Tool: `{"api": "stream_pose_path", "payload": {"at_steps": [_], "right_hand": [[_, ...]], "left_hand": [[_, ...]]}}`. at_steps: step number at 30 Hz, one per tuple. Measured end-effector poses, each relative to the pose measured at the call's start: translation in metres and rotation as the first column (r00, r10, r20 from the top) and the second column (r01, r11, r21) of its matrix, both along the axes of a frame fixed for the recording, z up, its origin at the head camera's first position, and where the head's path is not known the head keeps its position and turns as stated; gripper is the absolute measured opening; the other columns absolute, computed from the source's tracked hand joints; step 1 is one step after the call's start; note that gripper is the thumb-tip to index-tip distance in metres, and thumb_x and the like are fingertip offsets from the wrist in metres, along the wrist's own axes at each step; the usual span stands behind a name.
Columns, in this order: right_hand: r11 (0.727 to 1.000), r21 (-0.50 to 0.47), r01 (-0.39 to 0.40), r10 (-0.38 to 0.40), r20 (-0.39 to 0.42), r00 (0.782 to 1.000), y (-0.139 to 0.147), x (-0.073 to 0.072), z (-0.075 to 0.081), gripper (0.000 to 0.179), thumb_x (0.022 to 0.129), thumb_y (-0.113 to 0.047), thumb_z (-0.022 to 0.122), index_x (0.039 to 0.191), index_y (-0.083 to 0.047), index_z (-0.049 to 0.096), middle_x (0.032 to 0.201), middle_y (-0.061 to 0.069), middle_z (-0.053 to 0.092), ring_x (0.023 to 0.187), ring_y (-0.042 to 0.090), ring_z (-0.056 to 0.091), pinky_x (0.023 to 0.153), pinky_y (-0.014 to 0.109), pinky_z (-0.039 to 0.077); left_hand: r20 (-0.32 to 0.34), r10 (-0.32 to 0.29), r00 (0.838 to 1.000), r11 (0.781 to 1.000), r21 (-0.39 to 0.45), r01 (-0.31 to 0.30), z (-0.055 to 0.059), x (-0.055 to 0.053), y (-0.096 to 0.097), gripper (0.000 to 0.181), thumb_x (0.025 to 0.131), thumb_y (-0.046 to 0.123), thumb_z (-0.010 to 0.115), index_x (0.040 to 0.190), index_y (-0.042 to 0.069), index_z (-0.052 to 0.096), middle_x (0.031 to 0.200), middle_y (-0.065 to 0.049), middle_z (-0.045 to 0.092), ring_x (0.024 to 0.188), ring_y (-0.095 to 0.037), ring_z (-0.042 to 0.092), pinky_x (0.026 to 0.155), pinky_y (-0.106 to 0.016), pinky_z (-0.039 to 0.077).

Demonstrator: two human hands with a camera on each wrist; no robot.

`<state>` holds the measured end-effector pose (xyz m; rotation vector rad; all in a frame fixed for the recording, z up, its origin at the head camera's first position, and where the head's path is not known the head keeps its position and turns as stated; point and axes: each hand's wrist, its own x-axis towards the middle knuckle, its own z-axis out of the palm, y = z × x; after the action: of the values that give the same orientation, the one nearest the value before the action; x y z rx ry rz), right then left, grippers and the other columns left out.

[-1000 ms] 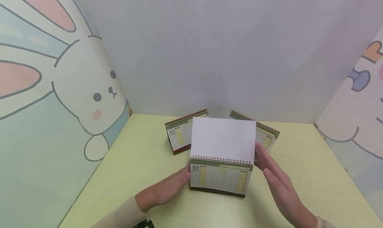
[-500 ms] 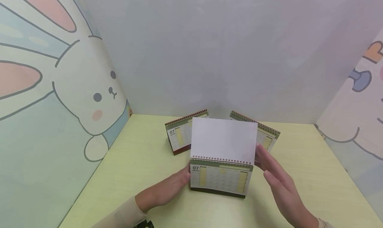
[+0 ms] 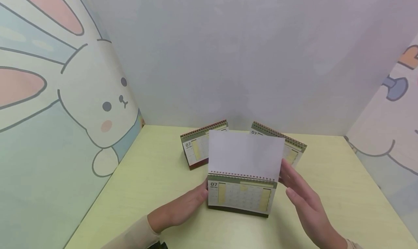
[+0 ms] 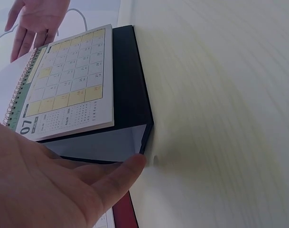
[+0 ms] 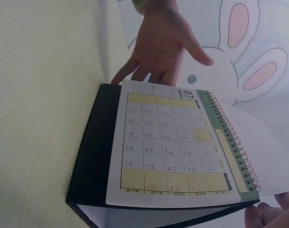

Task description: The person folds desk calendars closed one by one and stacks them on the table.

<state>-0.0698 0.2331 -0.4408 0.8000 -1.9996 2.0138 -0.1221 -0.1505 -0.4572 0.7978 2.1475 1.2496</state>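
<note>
A desk calendar (image 3: pixel 241 196) with a July grid and a dark base stands upright on the table. Its white page (image 3: pixel 245 155) rises above the spiral binding, blank side facing me. My left hand (image 3: pixel 183 209) lies along the calendar's left side, fingers extended; in the left wrist view a fingertip (image 4: pixel 137 164) reaches the base's lower corner. My right hand (image 3: pixel 307 205) is at the right side, its fingers partly hidden behind the raised page's edge and its thumb held apart. The right wrist view shows those fingers (image 5: pixel 270 216) near the end of the spiral.
Two similar desk calendars stand behind: one with a red base (image 3: pixel 196 149) at back left, one (image 3: pixel 292 151) at back right, partly covered by the raised page. A pale wall (image 3: pixel 241 60) closes off the table's far edge (image 3: pixel 163 126), and rabbit-printed panels (image 3: pixel 81 96) flank it.
The raised page's top edge has dropped slightly and its right corner has shifted right. My right fingertips have moved slightly down with it; my left hand keeps its place.
</note>
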Motion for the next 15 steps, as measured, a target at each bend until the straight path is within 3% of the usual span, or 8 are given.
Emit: {"api": "stream_pose_path", "payload": {"at_steps": [4, 15], "right_hand": [[0.999, 0.032, 0.034, -0.036, 0.038, 0.999, -0.0004, 0.0031, 0.0029, 0.069, 0.116, 0.015, 0.031, 0.185, 0.005, 0.027, 0.193, 0.004, 0.043, 0.168, 0.001, 0.054, 0.128, 0.014, 0.041], [0.997, 0.041, 0.062, -0.064, 0.04, 0.997, -0.0022, 0.0096, 0.0066, 0.066, 0.117, 0.013, 0.031, 0.183, 0.008, 0.029, 0.191, 0.009, 0.047, 0.163, 0.001, 0.059, 0.128, 0.015, 0.036]], "left_hand": [[0.008, 0.002, 1.0, 1.0, -0.007, -0.002, 0.0004, 0.0005, 0.0004, 0.064, 0.129, 0.045, 0.006, 0.189, 0.036, -0.012, 0.2, 0.011, -0.012, 0.189, -0.028, -0.008, 0.152, -0.068, 0.003], [-0.008, -0.008, 1.0, 1.0, -0.01, 0.008, 0.0018, -0.0008, 0.0007, 0.064, 0.128, 0.043, 0.003, 0.189, 0.032, -0.015, 0.2, 0.009, -0.013, 0.188, -0.03, -0.008, 0.151, -0.067, 0.002]]}}
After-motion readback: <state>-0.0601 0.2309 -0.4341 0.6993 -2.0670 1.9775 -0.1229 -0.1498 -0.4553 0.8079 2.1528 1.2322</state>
